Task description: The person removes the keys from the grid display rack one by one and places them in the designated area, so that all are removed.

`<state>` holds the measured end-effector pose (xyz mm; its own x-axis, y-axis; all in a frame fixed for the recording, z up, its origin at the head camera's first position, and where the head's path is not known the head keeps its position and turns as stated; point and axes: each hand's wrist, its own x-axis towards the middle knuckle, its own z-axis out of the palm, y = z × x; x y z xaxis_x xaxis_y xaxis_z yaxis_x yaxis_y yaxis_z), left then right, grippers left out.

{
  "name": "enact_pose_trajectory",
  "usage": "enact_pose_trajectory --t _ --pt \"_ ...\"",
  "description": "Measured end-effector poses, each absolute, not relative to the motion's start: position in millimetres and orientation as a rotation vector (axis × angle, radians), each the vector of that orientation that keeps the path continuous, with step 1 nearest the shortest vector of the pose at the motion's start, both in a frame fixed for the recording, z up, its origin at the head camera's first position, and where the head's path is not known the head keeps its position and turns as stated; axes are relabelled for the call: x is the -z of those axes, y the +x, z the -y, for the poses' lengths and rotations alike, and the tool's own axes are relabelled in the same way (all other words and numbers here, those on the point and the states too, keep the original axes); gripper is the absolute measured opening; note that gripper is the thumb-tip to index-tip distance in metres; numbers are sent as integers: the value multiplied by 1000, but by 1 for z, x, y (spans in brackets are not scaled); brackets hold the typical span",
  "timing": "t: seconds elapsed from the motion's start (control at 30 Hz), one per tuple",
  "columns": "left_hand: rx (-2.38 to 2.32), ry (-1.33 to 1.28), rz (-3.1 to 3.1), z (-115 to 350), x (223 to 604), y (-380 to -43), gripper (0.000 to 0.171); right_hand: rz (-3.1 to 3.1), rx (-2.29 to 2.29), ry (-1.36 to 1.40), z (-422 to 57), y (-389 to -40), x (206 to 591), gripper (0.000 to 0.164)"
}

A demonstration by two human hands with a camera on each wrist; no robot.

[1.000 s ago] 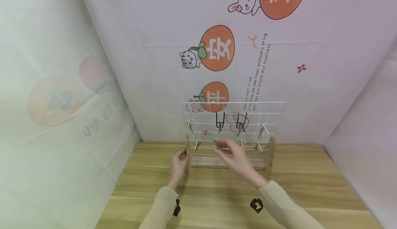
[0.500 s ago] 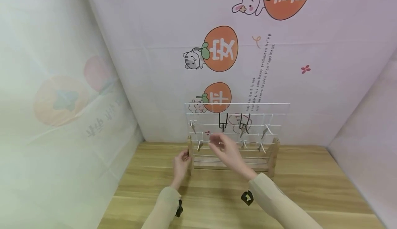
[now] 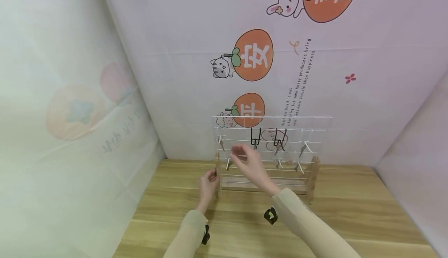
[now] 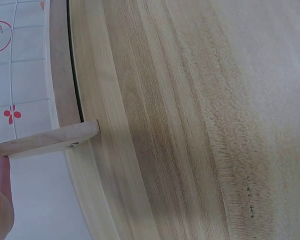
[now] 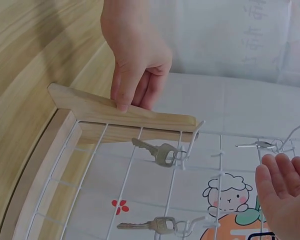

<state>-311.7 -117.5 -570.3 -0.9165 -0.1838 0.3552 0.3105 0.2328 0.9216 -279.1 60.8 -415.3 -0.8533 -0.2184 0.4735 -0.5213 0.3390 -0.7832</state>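
Observation:
A white wire grid rack (image 3: pixel 273 117) on wooden feet stands at the back of the table, with several keys hanging from its white and black hooks. My left hand (image 3: pixel 207 188) pinches the rack's left wooden upright (image 5: pixel 125 117) between thumb and fingers. In front of the grid's left part is my right hand (image 3: pixel 252 169), fingers gently bent and thumb apart, holding nothing visible. Seen from the right wrist, its fingers (image 5: pixel 275 175) are just beside a key (image 5: pixel 260 145) on a white hook; contact is unclear. Two other keys, a nearer one (image 5: pixel 162 154) and a lower one (image 5: pixel 157 226), hang close by.
The rack stands on a wood-grain table (image 3: pixel 245 227). A white printed cloth (image 3: pixel 182 95) rises behind it, and further cloth walls stand at left (image 3: pixel 63 164) and right (image 3: pixel 413 141). Black hooks (image 3: pixel 255 141) project from the upper middle of the grid.
My right hand has moved left and slightly up across the grid. The left hand keeps its hold on the upright. The head view has shifted, so the rack appears further right.

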Motion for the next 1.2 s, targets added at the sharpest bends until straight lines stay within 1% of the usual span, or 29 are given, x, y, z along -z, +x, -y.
enact_pose_trajectory --t 0.33,0.67,0.9,1.2 --pt "1708 -127 2099 116 567 -310 23 2331 -1501 627 -48 -290 411 26" --pt "1703 -118 2095 115 573 -312 23 2348 -1526 560 -38 -298 405 33" --pt "1705 -107 2081 117 572 -312 23 2339 -1450 551 -30 -305 406 28" --pt "1669 -97 2104 116 575 -312 22 2405 -1496 482 -28 -310 406 28"
